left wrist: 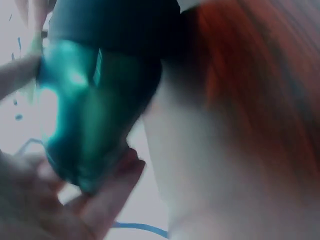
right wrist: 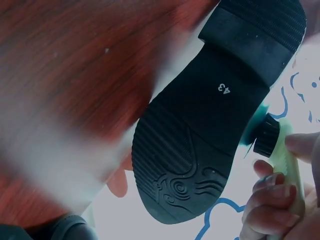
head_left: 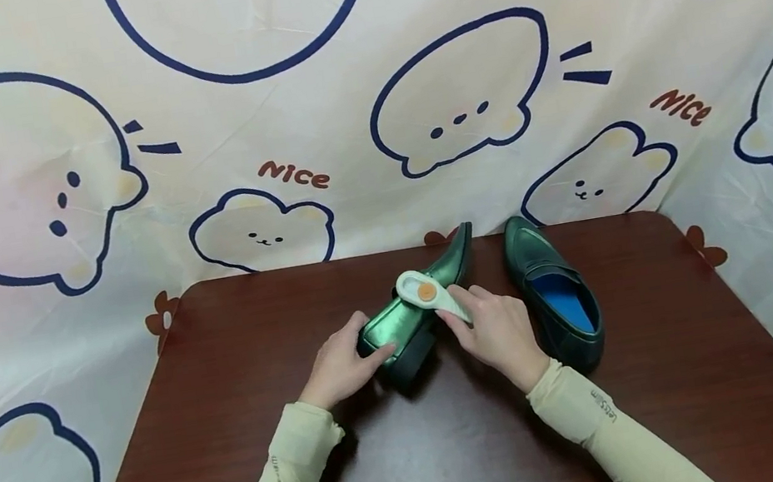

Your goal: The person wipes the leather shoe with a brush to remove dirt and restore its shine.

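A shiny green loafer [head_left: 394,326] is held turned on its side, toe toward the back of the table. My left hand [head_left: 340,364] grips it round the heel end, thumb on the near side; the left wrist view shows the fingers cupped about the green heel [left wrist: 95,115]. In my right hand [head_left: 498,330] is the handle of a pale green shoe brush [head_left: 433,293] with an orange round spot. The right wrist view shows its black bristles [right wrist: 267,135] against the loafer's upper, and the dark sole [right wrist: 200,120] marked 43.
The matching green loafer [head_left: 554,294], with a blue insole, stands upright to the right, close to my right hand. Under everything lies a dark brown table [head_left: 234,332]. A pale cloth with cartoon drawings [head_left: 336,114] hangs behind and at both sides.
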### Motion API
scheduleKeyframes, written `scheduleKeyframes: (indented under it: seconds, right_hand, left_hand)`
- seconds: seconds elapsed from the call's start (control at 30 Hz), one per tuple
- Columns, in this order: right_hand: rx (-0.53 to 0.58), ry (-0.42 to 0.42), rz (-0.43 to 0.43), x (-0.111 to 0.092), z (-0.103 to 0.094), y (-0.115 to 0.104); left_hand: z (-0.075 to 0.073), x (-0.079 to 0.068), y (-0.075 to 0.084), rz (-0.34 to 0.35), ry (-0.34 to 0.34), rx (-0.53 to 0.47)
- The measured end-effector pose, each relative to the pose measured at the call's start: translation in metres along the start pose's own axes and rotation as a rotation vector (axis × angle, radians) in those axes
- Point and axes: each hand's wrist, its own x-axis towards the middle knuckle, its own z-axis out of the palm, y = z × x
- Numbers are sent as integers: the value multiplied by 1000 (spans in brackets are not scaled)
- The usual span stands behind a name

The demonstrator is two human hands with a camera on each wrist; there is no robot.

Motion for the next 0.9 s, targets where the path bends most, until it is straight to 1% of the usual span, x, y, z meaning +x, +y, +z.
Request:
scheduleKeyframes:
  seconds: [0.07, 0.13, 0.23, 0.3, 0.43, 0.53, 0.6, 0.73, 0.8, 0.9]
  right_hand:
    - [8, 1, 4, 0, 1, -1]
    - [10, -6, 2, 0, 1, -2]
    - [22, -29, -21, -2, 3, -6]
    - [37, -49, -53, -5, 3, -8]
    - [83, -91, -109, -8, 2, -16]
    - [113, -113, -121, -9, 3, -22]
    - [126, -118, -125, -10, 4, -24]
    - [149, -100, -124, -12, 6, -27]
    - [147, -79, -115, -13, 8, -26]
    - [111, -44, -94, -14, 11, -21]
  left_hand:
    - [4, 0, 7, -18, 42, 47]
    - [8, 0, 13, -40, 75, 60]
    - [10, -1, 18, -65, 91, 41]
    - [9, 0, 20, -64, 89, 31]
    - [-1, 3, 19, -41, 68, 40]
    - [-11, 6, 17, -21, 36, 62]
    - [-16, 8, 16, 6, 10, 85]
    - [-25, 11, 12, 54, -34, 93]
    - [-27, 13, 9, 59, -49, 79]
    - [-30, 14, 3, 41, -65, 47]
